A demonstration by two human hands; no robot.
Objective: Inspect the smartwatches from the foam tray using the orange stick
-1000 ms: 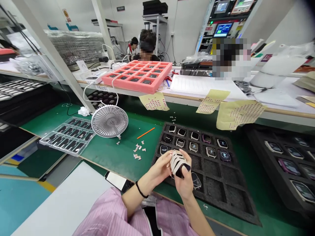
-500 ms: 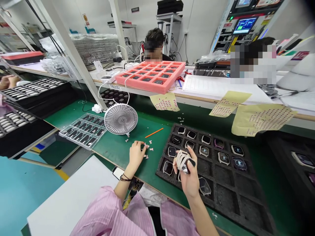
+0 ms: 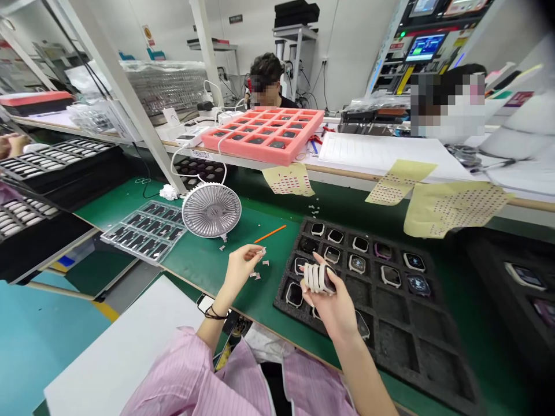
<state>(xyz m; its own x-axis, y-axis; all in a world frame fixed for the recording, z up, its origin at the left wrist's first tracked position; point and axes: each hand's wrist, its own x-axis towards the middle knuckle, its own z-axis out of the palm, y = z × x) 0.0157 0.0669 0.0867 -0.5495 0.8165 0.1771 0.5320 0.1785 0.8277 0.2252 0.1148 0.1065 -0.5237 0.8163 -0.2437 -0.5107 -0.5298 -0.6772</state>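
My left hand (image 3: 241, 267) pinches a small pale clip-like part (image 3: 262, 252) between thumb and fingertips, just over the green mat (image 3: 203, 260). A few similar small parts (image 3: 265, 263) lie on the mat below and beside it. In my right hand (image 3: 336, 300) is a stack of several watch cases (image 3: 317, 278), held on edge with their pale rims side by side. That hand is over the black foam tray (image 3: 396, 306), whose compartments hold several watches (image 3: 358, 264); my right hand and the stack partly hide some of them.
A round fan (image 3: 212, 210) and a clear tray of dark parts (image 3: 147, 231) stand left. An orange stick (image 3: 270, 233) lies behind my left hand. A pink foam tray (image 3: 260, 151) sits on the raised shelf (image 3: 338, 171). Two people sit beyond; another person's hand shows far left.
My left hand has risen slightly from the small parts with one between its fingertips. My right hand has turned the watch stack, so the rims now line up side by side.
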